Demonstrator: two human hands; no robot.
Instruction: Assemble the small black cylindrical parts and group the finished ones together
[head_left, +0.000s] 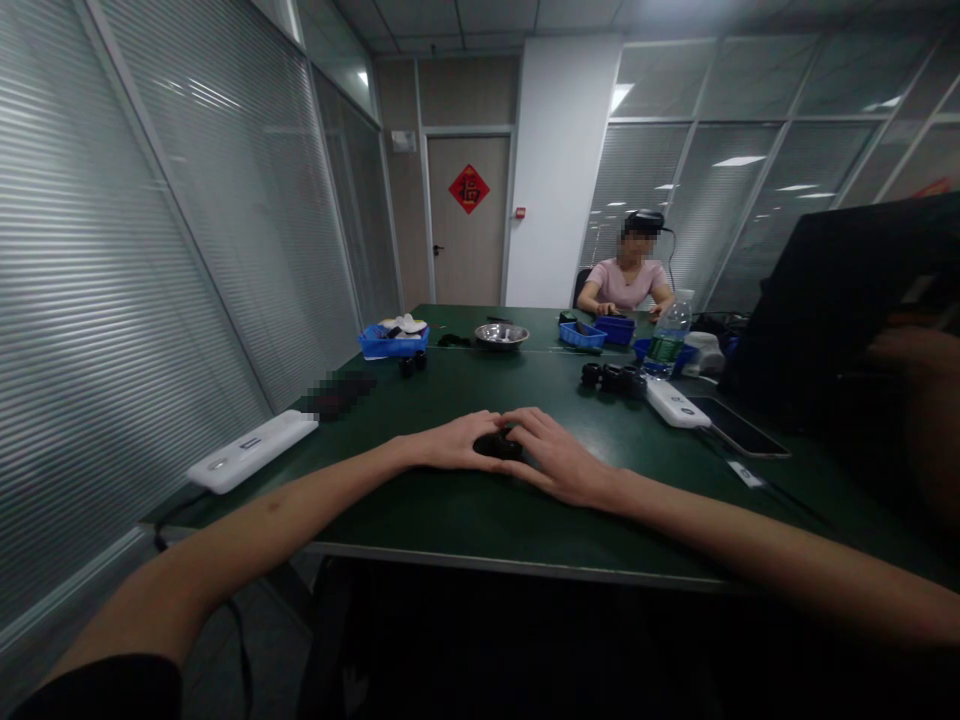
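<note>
The black object [499,445] is just below the centre of the frame, held between both hands; whether it touches the tabletop [420,520] is hidden. The left hand [459,442] is half curled around its left side. The right hand [555,455] bends its fingers over the right side. This opposed hold likely steadies it. The metal bowl [501,336], upper centre, stands well apart, presumably preserving working room.

A shiny metal bowl [501,346] gleams on a smooth, faintly glossy tabletop [420,520], a clear plastic bottle [670,335] at far right.
</note>
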